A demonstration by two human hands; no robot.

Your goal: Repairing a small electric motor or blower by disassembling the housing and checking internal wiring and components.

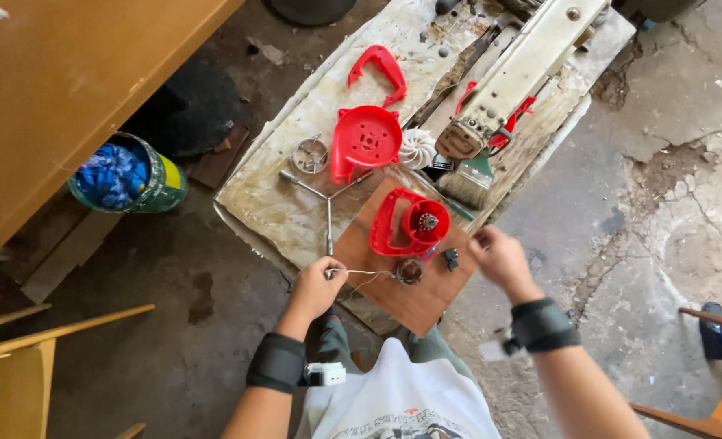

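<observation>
Both wrists wear black bands. Left hand [316,289] pinches a thin wire [369,272], fingers clenched on it, at the wooden board [410,305] edge; it looks light and springy (best gripped near its end). Right hand [499,256] is curled beside the red housing [406,223]; any grasp there is unclear.

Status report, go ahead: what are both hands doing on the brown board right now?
Left hand pinching thin wire beside small motor part. Right hand closed, raised off brown board. Red housing just beyond, untouched.
</observation>
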